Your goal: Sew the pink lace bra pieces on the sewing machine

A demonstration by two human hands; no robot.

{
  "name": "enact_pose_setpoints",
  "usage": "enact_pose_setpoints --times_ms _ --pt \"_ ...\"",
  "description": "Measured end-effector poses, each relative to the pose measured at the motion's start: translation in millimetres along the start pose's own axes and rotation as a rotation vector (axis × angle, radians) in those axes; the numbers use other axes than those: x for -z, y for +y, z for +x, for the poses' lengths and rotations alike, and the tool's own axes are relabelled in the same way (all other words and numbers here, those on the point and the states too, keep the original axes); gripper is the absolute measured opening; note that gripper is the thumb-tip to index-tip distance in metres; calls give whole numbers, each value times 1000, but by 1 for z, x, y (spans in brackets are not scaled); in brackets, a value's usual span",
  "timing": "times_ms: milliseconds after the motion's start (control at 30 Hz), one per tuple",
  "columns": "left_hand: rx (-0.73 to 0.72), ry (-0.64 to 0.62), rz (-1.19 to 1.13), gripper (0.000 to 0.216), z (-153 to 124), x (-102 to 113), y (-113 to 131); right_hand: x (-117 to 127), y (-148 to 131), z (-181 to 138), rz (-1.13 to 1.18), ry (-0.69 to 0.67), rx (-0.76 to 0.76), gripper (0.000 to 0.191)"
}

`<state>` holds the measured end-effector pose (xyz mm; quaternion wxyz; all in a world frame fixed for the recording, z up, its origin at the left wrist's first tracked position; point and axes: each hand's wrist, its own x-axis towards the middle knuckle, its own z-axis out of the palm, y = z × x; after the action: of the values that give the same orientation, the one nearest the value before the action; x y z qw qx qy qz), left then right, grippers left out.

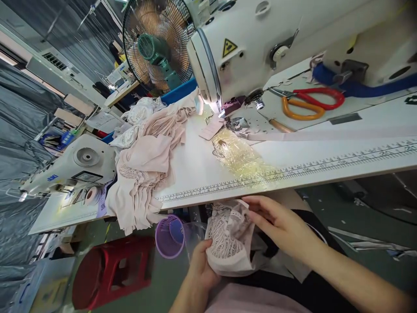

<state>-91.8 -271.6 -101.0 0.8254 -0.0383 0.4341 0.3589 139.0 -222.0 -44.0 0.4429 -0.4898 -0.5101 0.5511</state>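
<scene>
Just below the table's front edge, over my lap, I hold a pale pink lace garment piece (228, 239). My left hand (204, 263) grips its lower left side, thumb on the lace and the other fingers behind the cloth. My right hand (276, 219) pinches the upper right edge between thumb and fingers. More of the cloth hangs down to the right, under my right wrist. Above, on the table, stands a white sewing machine (241, 52) with its needle area lit.
A pile of pink garment pieces (146, 161) overhangs the table edge at left. Scissors with red and orange handles (312, 103) and an awl (280, 126) lie by the machine. Below are a purple basket (167, 243) and a red stool (107, 271). A fan (158, 48) stands behind.
</scene>
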Motion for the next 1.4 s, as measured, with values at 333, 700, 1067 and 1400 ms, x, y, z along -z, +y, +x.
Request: enact_pose_setpoints --times_ms 333,700,1067,1400 --pt "85 -224 20 54 8 -15 2 2 7 -43 -443 -328 362 22" --pt "287 -194 154 59 15 -14 -1 5 14 -38 -502 -229 441 21" --pt "285 -50 194 45 19 -24 -4 4 17 -39 -644 -179 596 23" --pt "330 -3 436 40 22 -19 1 4 6 -32 -592 -381 680 28"
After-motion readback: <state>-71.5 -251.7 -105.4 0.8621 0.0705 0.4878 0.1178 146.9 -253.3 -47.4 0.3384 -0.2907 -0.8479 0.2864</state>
